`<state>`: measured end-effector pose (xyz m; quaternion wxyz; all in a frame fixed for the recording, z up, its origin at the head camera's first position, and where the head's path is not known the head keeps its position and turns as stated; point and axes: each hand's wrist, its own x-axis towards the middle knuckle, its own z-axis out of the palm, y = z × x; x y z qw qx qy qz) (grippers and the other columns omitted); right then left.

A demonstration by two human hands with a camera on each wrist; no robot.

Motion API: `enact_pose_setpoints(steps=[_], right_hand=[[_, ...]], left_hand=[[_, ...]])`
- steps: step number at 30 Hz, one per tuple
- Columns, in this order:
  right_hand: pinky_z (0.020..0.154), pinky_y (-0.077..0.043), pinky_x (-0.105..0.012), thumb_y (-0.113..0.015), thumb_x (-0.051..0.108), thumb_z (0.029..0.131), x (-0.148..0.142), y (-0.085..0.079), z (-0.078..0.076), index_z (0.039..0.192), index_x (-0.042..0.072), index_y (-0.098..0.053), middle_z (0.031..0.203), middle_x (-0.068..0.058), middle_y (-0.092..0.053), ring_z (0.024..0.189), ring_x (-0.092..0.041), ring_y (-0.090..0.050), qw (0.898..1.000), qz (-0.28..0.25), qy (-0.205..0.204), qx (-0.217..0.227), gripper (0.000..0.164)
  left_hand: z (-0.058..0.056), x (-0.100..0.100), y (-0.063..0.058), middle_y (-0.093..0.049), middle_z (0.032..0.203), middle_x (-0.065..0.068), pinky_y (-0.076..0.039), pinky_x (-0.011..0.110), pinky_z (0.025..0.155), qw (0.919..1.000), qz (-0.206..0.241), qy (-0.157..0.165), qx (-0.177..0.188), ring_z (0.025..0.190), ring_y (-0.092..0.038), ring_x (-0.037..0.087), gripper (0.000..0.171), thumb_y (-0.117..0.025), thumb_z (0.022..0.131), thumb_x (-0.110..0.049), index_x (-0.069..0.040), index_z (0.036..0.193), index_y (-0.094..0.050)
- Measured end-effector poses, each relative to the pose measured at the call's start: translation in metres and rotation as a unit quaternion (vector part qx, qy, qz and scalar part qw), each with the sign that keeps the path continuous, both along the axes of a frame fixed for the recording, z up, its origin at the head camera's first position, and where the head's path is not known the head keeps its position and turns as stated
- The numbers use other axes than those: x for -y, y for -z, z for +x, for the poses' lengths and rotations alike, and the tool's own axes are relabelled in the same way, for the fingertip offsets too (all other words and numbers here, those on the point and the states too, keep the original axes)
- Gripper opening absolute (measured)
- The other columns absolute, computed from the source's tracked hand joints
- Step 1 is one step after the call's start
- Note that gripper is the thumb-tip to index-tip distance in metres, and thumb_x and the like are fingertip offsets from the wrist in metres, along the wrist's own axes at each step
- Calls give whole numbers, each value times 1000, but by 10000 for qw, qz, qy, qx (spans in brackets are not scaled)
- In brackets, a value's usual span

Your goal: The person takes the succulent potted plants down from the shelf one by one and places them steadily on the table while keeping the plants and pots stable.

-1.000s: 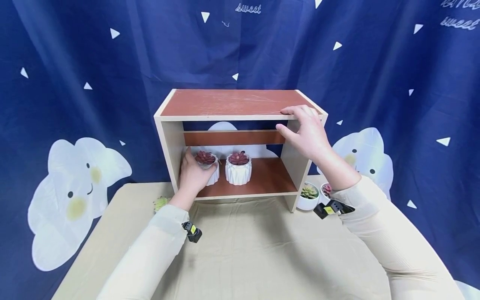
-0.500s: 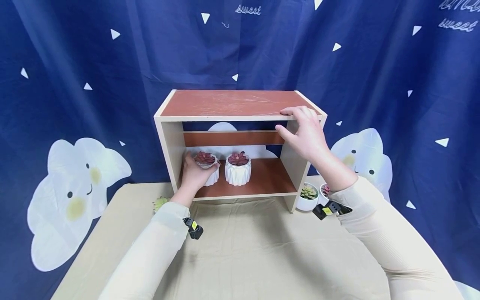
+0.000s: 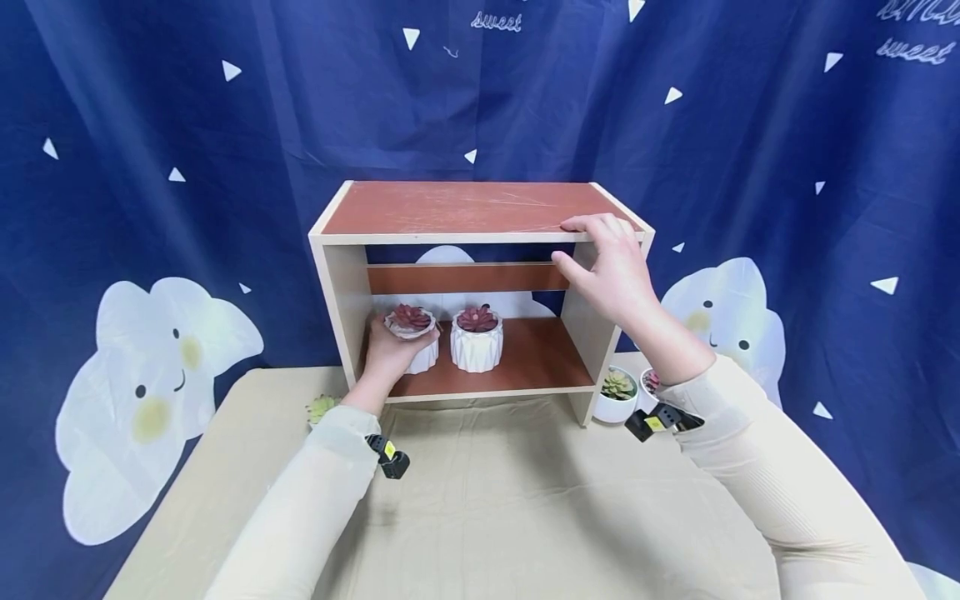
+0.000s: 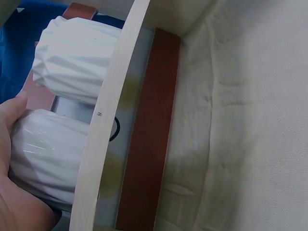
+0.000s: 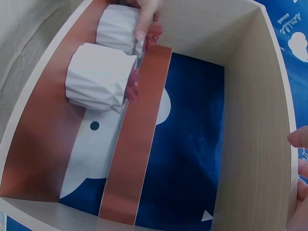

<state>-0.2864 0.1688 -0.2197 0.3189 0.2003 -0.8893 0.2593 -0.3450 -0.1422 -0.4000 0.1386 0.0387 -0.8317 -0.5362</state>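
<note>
A white faceted pot with a dark red succulent (image 3: 423,358) is at the left end of the lower board of a small wooden shelf unit (image 3: 465,208). My left hand (image 3: 386,354) grips this pot from the left, with the thumb across its front. Right beside it stands a second white pot with a red succulent (image 3: 477,346), upright and untouched. At the upper right, my right hand (image 3: 618,271) rests on the unit's top front edge. Its fingers lie on the top board, and its thumb extends below the front edge.
Outside the unit's right side stand a white pot with a green succulent (image 3: 617,396) and another with a reddish plant (image 3: 649,387). A green succulent (image 3: 321,408) shows partly behind the left sleeve. Beige cloth (image 3: 480,500) covers the table; a blue curtain (image 3: 510,100) hangs behind.
The left fingers have come down lower round the left pot, and more of its rim shows. The right hand and the second pot have stayed in place.
</note>
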Motion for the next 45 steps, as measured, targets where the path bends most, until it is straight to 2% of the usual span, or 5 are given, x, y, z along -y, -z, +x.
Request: enact_pose_setpoints(steps=[8, 19, 35, 45], right_hand=[[110, -29, -49, -71, 26, 92, 0, 1, 0, 129, 10, -63, 129, -13, -59, 130, -33, -41, 10000, 21, 5, -15, 41], [109, -30, -50, -70, 27, 93, -3, 2, -1, 130, 9, -62, 130, -14, -59, 130, -34, -41, 10000, 60, 1, 65, 42], [108, -31, -49, -70, 26, 93, -3, -1, 0, 130, 9, -62, 129, -14, -59, 128, -34, -42, 9999, 103, -42, 18, 42], [108, -31, -48, -70, 27, 93, -3, 0, -1, 130, 10, -62, 128, -13, -60, 127, -34, -43, 9999, 142, -25, -34, 41]], left_hand=[[1, 1, 5, -44, 143, 25, -36, 45, 112, 9997, -171, -48, -181, 132, -47, 36, 102, -84, 78, -41, 5, 148, -26], [4, 0, 5, -49, 139, 22, -39, 45, 110, 9995, -251, -155, -135, 129, -50, 35, 100, -84, 76, -45, 2, 147, -30], [12, 3, 3, -49, 141, 20, -37, 44, 111, 9995, -273, -94, -146, 130, -49, 34, 98, -82, 78, -45, 1, 147, -31], [20, 6, 4, -47, 141, 20, -37, 47, 111, 9987, -496, -1, -119, 131, -48, 35, 99, -81, 78, -48, 1, 148, -30]])
